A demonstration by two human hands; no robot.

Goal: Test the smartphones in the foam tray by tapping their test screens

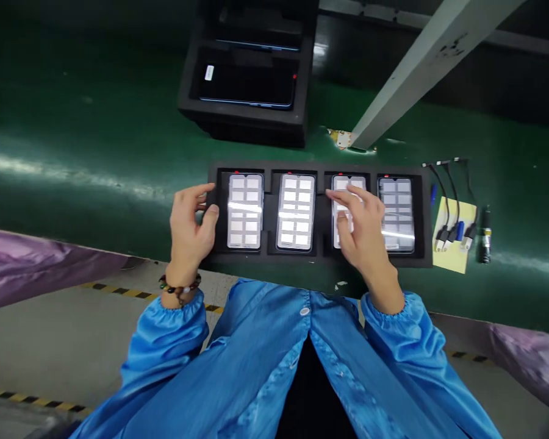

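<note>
Several smartphones lie face up in a row in a black foam tray (320, 257), their lit screens showing pale rectangles. My left hand (193, 222) is at the tray's left end, fingers apart and holding nothing, beside the leftmost phone (245, 210). To its right lies the second phone (296, 213). Over the third phone (343, 183) hovers my right hand (360, 222), its fingers loosely curled and apart, covering part of that screen. Whether its fingertips touch the glass I cannot tell. At the right end rests a dimmer phone (396, 213).
Behind the tray stands a stack of black foam trays (242, 119) with a dark phone (249, 85) on top. A grey metal post (407, 73) rises at the back right. Short black cables (451, 201), a yellow paper (452, 259) and a black pen-like tool (485, 235) lie right.
</note>
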